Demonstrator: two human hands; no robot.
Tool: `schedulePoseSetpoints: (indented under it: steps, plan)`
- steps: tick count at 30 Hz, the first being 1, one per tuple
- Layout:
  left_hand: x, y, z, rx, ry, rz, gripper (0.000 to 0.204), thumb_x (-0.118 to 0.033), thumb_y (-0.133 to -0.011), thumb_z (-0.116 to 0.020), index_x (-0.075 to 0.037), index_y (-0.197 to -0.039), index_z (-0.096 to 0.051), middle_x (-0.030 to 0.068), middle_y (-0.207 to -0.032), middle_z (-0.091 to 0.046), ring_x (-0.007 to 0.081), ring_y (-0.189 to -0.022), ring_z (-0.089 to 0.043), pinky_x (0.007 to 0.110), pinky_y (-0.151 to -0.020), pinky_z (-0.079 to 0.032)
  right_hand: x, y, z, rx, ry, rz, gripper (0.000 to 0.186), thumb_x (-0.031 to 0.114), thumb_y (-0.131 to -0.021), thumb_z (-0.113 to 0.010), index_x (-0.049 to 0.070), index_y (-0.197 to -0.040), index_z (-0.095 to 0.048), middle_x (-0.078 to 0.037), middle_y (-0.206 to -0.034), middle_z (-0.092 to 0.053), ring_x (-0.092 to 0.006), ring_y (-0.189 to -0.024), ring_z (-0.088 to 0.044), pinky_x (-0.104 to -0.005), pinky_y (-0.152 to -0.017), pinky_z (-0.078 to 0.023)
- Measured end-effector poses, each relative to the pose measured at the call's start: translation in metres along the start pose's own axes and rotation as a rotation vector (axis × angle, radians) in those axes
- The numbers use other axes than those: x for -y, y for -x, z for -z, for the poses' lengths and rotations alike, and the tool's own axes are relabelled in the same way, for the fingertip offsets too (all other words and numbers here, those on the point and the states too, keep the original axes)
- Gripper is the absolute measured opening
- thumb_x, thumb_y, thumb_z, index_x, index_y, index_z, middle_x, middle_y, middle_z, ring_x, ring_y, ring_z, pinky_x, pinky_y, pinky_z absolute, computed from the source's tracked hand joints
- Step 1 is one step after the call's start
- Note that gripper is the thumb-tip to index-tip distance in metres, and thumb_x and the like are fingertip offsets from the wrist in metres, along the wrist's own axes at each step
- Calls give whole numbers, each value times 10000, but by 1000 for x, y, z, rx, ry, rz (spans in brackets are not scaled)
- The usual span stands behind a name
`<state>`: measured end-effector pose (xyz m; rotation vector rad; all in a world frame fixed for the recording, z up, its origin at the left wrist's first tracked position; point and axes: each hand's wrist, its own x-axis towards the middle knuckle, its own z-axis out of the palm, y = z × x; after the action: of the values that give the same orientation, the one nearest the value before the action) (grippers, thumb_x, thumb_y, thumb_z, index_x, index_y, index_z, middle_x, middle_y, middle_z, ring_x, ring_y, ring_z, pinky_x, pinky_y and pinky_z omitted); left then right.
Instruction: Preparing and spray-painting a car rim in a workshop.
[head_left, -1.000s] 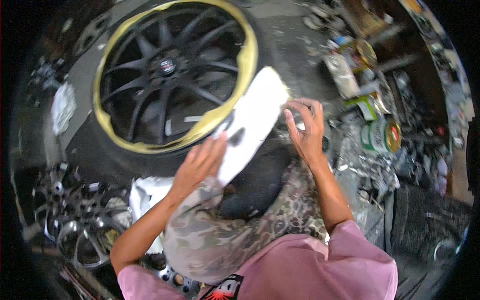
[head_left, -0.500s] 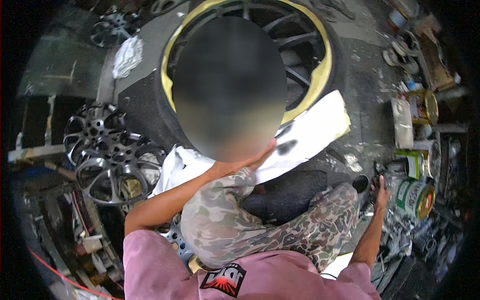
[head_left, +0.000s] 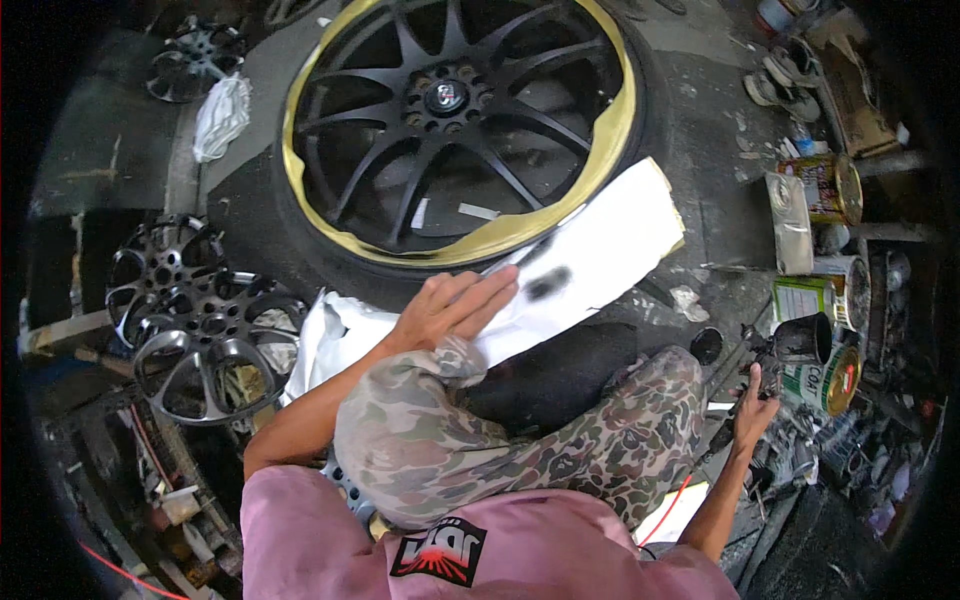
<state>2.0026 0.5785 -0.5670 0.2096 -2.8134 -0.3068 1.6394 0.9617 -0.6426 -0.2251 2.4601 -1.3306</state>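
Observation:
My left hand (head_left: 455, 308) lies flat on a white paper sheet (head_left: 615, 235), its fingers stretched out. A dark sprayed smudge marks the sheet just beyond the fingertips. The sheet leans along the near side of a tire holding a black multi-spoke wheel (head_left: 445, 97). Yellow masking tape (head_left: 612, 130) lines the wheel's edge, loose and wavy on the right and near sides. Out to the right, my right hand (head_left: 757, 408) is closed round a dark spray gun (head_left: 762, 350) with a black cup. Part of its grip is hidden by the hand.
Silver alloy wheels (head_left: 205, 345) lie at the left, and another wheel (head_left: 197, 60) lies farther back by a white cloth (head_left: 222, 117). Paint cans (head_left: 835, 190), a rectangular metal tin (head_left: 790, 225) and shoes (head_left: 785, 85) line the right side. A red hose (head_left: 665, 512) runs by my right arm.
The view has shifted slightly, and the blurred patch over the wheel is gone. The spray gun's cup now shows plainly by my right hand. My left hand stays on the paper.

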Motion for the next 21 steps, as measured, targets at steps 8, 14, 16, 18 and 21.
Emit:
schedulePoseSetpoints:
  steps: [8,14,16,18,21]
  plan:
    - [3,-5,2,-46,-42,-17,445,-97,-826,-626,-23,-1263,-666,72,-1380,-624,200,-974,-552,327,-827,-424,156,101,-31,93,-131,108,438,96,-1005,-575,-22,-1408,-450,-136,-1032,-675,-196,-859,-698,-263,-582,-583]
    - [11,-9,-8,-101,-136,-111,340,-124,-874,-610,-8,-1177,-711,86,-1372,-621,208,-995,-583,315,-787,-432,216,139,-68,300,-156,116,505,101,-958,-638,-25,-1409,-450,-165,-1107,-652,-190,-919,-674,-276,-708,-581]
    - [12,-9,-11,-110,-158,-107,343,-135,-870,-617,-12,-1175,-716,81,-1365,-626,202,-985,-576,307,-771,-429,222,142,-79,307,-143,130,491,112,-930,-692,-38,-1363,-515,-160,-1183,-627,-175,-974,-647,-287,-865,-513]
    - [13,-9,-13,-134,-146,-109,346,-134,-866,-621,-14,-1176,-718,77,-1358,-630,199,-976,-571,301,-764,-425,225,137,-90,330,-58,256,490,118,-928,-700,-38,-1358,-523,-160,-1199,-617,-173,-972,-648,-292,-863,-519]
    - [13,-9,-15,-146,-120,-103,343,-133,-865,-625,-23,-1175,-724,63,-1342,-641,187,-956,-558,289,-752,-416,229,136,-103,364,-32,292,467,128,-932,-708,-37,-1340,-551,-161,-1235,-600,-187,-1027,-638,-318,-919,-507]
